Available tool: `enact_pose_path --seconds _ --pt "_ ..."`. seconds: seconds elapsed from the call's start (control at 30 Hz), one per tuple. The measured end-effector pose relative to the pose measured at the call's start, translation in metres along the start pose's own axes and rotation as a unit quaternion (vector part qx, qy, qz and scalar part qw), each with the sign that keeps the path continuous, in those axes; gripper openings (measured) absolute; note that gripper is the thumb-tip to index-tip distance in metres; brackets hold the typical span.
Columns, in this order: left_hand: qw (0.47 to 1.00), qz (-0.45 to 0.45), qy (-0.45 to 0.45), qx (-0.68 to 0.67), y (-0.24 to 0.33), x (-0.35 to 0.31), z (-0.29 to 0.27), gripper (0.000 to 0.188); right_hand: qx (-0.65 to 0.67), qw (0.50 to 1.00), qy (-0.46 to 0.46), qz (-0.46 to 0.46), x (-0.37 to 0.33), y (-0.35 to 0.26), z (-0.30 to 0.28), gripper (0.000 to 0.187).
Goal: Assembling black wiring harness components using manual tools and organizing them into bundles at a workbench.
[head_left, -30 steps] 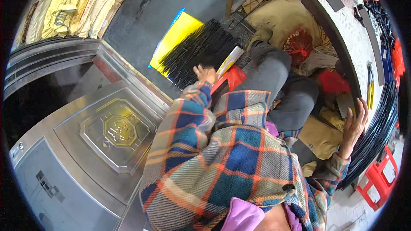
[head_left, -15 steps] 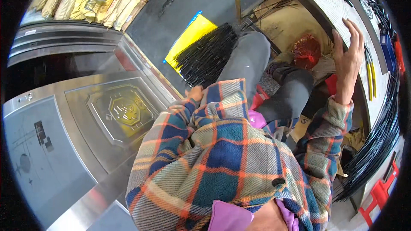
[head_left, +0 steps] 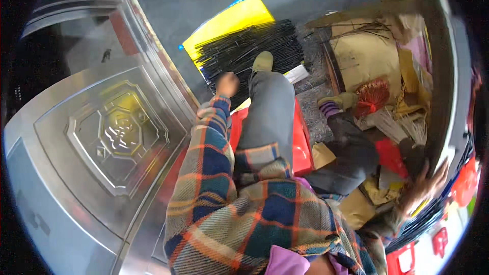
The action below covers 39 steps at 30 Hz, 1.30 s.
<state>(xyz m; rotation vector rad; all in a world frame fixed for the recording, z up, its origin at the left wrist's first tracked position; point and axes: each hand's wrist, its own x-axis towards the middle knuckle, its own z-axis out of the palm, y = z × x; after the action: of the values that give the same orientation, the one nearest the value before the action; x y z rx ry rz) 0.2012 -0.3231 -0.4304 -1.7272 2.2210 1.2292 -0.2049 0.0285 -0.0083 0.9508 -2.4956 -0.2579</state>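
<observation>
A pile of thin black strips or wires [head_left: 244, 46] lies on a yellow sheet [head_left: 229, 18] on the floor. My left hand [head_left: 227, 84] is reaching down at the near edge of the pile; it is blurred, and its fingers cannot be made out. At the right, my right hand [head_left: 422, 189] is beside the edge of the worktable [head_left: 444, 97], smeared by motion, with its fingers stretched out and nothing visible in them. More long black strips [head_left: 415, 229] hang by the table close to that hand.
An embossed metal door [head_left: 122, 132] stands along the left. Beneath the table are cardboard [head_left: 364, 56], a red-wrapped bundle [head_left: 372, 97] and scraps. My shoe [head_left: 263, 62] rests against the pile. A red stool [head_left: 301, 142] is under me, and red items [head_left: 440, 239] show lower right.
The view has tilted down and shifted right. My left arm has stretched forward to the pile of strips. My right hand has come lower beside the table edge.
</observation>
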Motion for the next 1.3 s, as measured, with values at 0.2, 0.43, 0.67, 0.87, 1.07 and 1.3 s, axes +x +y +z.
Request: enact_pose_path --seconds 0.2,0.43,0.67,0.87,1.07,1.3 --pt "0.996 -0.058 -0.064 0.027 -0.045 0.094 0.061 0.047 0.030 0.997 0.000 -0.066 0.004 0.006 0.004 0.050" --pt "0.985 -0.158 -0.065 0.025 -0.062 0.174 0.102 0.059 0.029 0.999 -0.001 -0.025 -0.038 0.065 0.000 0.052" --pt "0.965 -0.232 -0.120 0.035 -0.027 0.200 0.132 0.065 -0.007 0.995 -0.061 0.074 -0.042 0.070 -0.029 0.057" --pt "0.979 -0.079 0.153 0.108 -0.037 0.187 0.120 0.037 0.071 0.983 -0.139 0.102 -0.050 0.073 -0.031 0.055" --pt "0.985 0.049 0.162 -0.034 0.014 0.139 0.096 0.012 0.119 0.968 -0.158 0.155 -0.072 0.090 -0.037 0.053" --pt "0.948 0.017 0.043 -0.315 0.086 0.081 0.043 0.018 0.128 0.925 -0.072 0.350 -0.080 0.062 0.002 0.050"
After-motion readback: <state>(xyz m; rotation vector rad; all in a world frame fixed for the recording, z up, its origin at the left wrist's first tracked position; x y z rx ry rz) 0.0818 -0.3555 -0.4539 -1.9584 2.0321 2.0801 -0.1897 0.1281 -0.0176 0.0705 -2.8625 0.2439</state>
